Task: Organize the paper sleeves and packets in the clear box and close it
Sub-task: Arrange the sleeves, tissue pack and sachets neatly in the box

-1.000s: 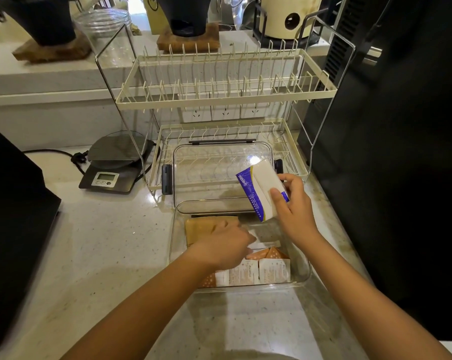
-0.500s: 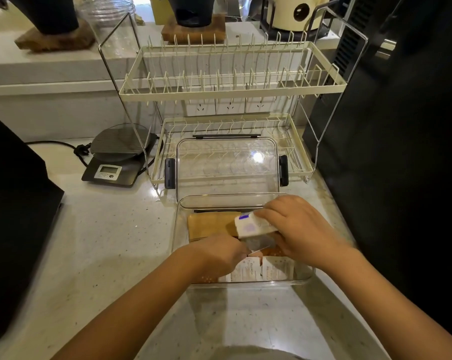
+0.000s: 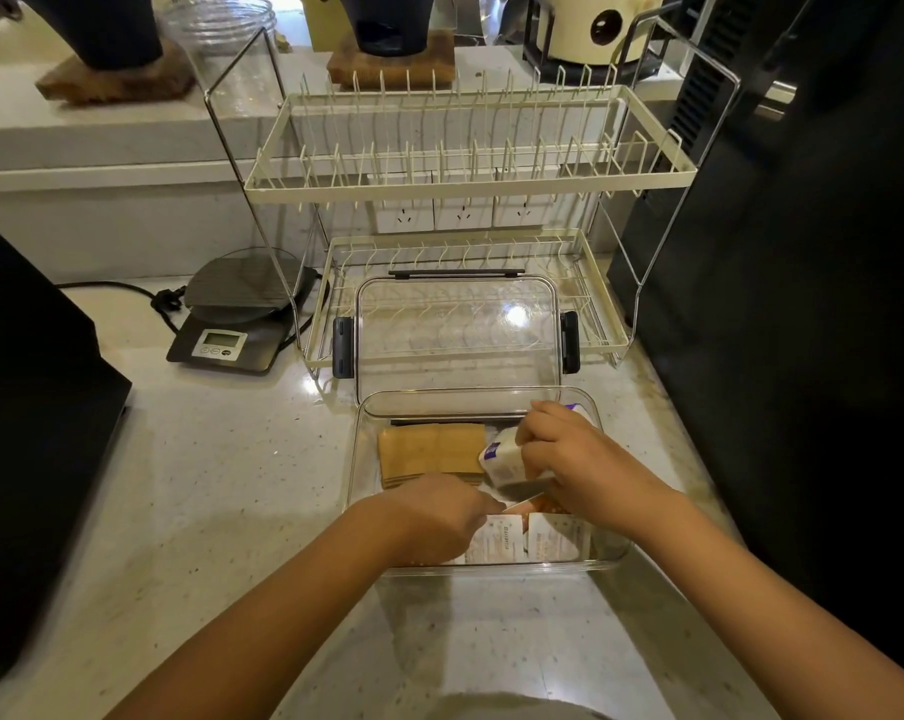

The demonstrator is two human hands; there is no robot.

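Observation:
The clear box (image 3: 358,462) stands open on the counter. Its clear lid (image 3: 457,332) with dark clips leans upright behind it against the dish rack. Inside the box, brown paper sleeves (image 3: 431,452) lie at the back left, and white packets (image 3: 527,540) with orange ones stand along the front wall. My right hand (image 3: 577,459) is inside the box, shut on a white and blue packet stack (image 3: 501,459) held low at the right side. My left hand (image 3: 439,511) is lowered into the box's front, fingers pressed against the standing packets; whether it grips one is hidden.
A cream two-tier dish rack (image 3: 465,184) stands right behind the box. A kitchen scale (image 3: 236,324) with a cable sits at back left. A large black appliance (image 3: 803,252) fills the right side, and a dark object (image 3: 23,407) crowds the left edge.
My right hand has brought the white and blue packet stack down from above the box into its right side. My left hand has stayed at the front packets.

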